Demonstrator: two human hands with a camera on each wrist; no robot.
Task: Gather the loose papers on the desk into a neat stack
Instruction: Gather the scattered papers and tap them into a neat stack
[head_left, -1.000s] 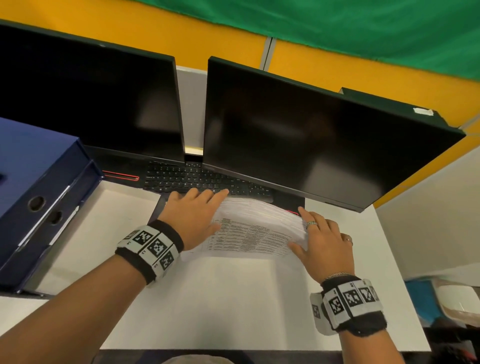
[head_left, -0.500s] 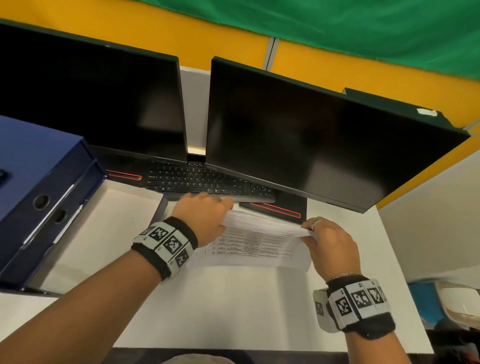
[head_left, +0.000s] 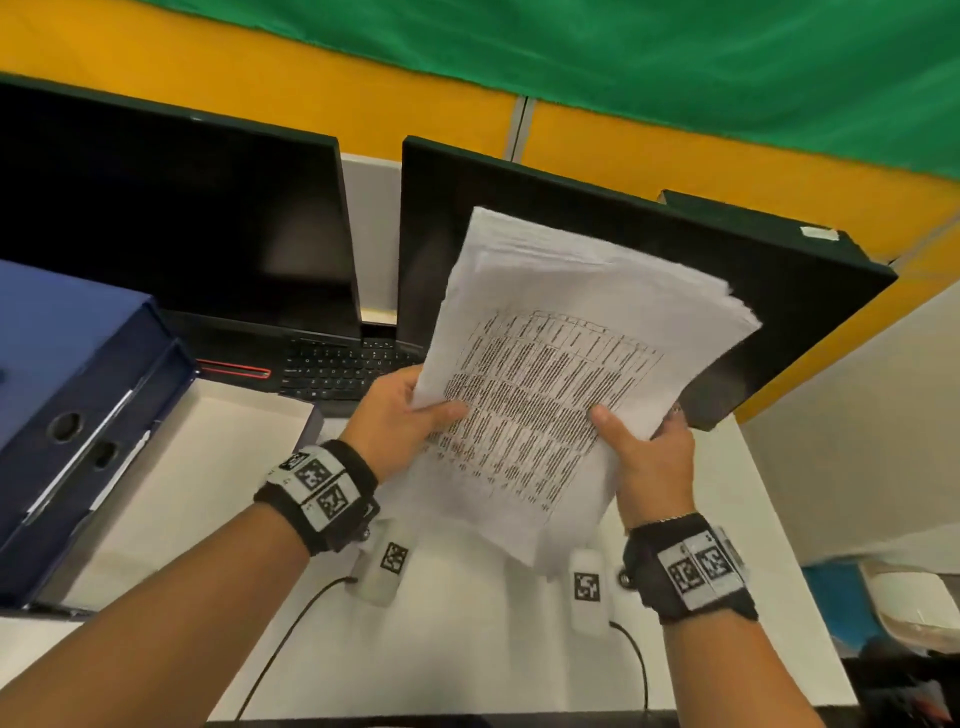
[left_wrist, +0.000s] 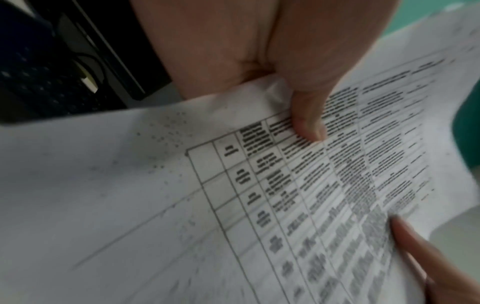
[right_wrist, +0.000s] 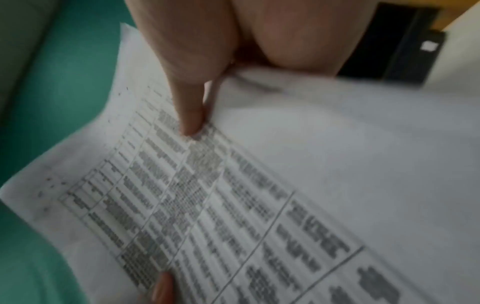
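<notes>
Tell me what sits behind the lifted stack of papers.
Behind the papers, gripped by the left hand and right hand, is the right monitor, partly covered. The keyboard shows left of them; its right end is hidden.

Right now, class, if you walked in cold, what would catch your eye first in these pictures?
First, the papers: a thick, uneven sheaf with a printed table on top, held up over the desk in front of the right monitor. The left hand and right hand each have a grip on a lower side, thumbs on the top sheet. Blue binders lie at far left.
</notes>
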